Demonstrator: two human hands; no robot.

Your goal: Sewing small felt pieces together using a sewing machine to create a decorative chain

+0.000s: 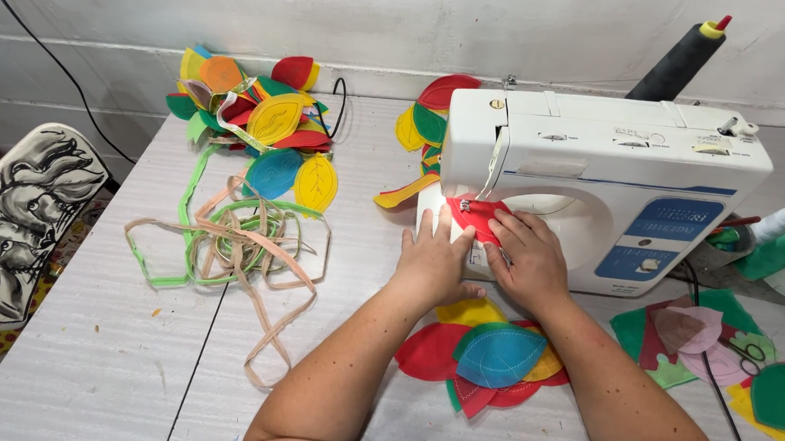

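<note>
A white sewing machine (614,173) stands on the grey table (86,353). A red fabric leaf (471,215) lies under its needle and presser foot. My left hand (435,261) lies flat on the machine bed just left of the red leaf, its fingertips touching the leaf's edge. My right hand (529,258) presses on the red leaf from the right, fingers pointing toward the needle. Below my wrists lies a small heap of stitched leaves (489,354) in red, yellow, teal and blue.
A big pile of coloured fabric leaves (262,120) and tangled green and beige strips (232,242) lie at the back left. More leaves (428,120) sit behind the machine. Thread spools (783,245), scissors (748,351) and fabric cut-outs (759,380) lie at right. A printed chair back (17,222) stands at left.
</note>
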